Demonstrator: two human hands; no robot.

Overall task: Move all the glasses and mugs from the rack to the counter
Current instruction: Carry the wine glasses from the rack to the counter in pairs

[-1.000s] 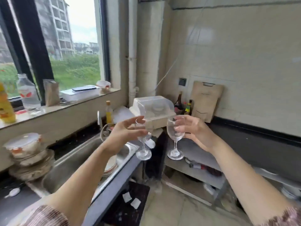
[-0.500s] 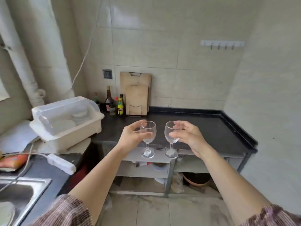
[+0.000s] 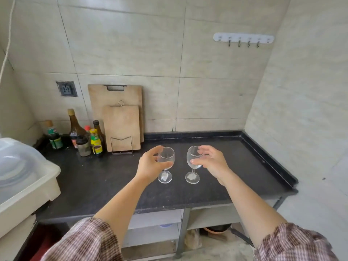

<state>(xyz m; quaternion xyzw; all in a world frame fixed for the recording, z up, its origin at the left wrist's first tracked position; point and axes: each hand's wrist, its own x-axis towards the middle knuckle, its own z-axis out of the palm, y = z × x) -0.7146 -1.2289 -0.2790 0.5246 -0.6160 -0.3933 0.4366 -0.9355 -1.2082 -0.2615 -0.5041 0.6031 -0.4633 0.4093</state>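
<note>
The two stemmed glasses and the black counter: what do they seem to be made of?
Left glass and right glass: clear, glossy glass by the look; the counter shows through the bowls, though clear plastic is possible. Counter: dark, faintly speckled stone, perhaps granite or an imitation; soft sheen, raised rim.

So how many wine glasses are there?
2. The left glass is held by the left hand, the right glass by the right hand, both over the counter. The covered rack may hide more.

Nothing legible is showing: labels on green-labelled dark glass bottle & yellow-labelled sauce bottle are appearing too blurred.
</note>
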